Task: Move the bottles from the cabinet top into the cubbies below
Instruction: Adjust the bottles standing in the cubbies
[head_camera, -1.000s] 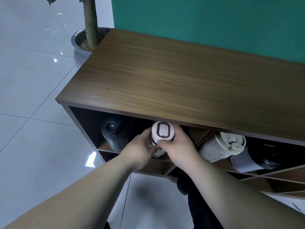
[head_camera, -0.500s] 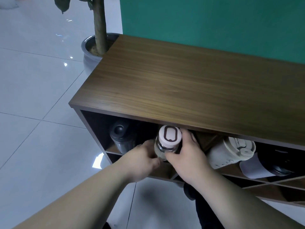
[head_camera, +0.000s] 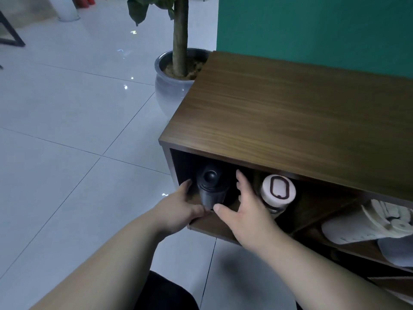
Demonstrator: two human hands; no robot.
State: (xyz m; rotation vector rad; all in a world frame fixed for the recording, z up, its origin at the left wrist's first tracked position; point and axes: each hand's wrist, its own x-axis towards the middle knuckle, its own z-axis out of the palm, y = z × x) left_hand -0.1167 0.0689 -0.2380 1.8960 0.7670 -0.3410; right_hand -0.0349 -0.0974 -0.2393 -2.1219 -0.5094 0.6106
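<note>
The wooden cabinet top (head_camera: 290, 121) has no bottles on the part in view. A black bottle (head_camera: 211, 186) lies in the leftmost cubby, cap toward me. A bottle with a white cap and a dark oval ring (head_camera: 278, 191) lies in the cubby to its right. My left hand (head_camera: 178, 206) is cupped at the black bottle's left and lower side, thumb apart from fingers. My right hand (head_camera: 243, 206) is spread between the two bottles, its thumb touching the black bottle's lower end, and grips nothing.
Further right, a cream tumbler (head_camera: 380, 222) and a grey bottle (head_camera: 397, 251) lie in other cubbies. A potted plant (head_camera: 174, 86) stands on the tiled floor at the cabinet's left end. A green wall (head_camera: 312, 30) backs the cabinet.
Both hands let go of the white-capped bottle, which now lies in its cubby. They moved left to the black bottle. The view swung left.
</note>
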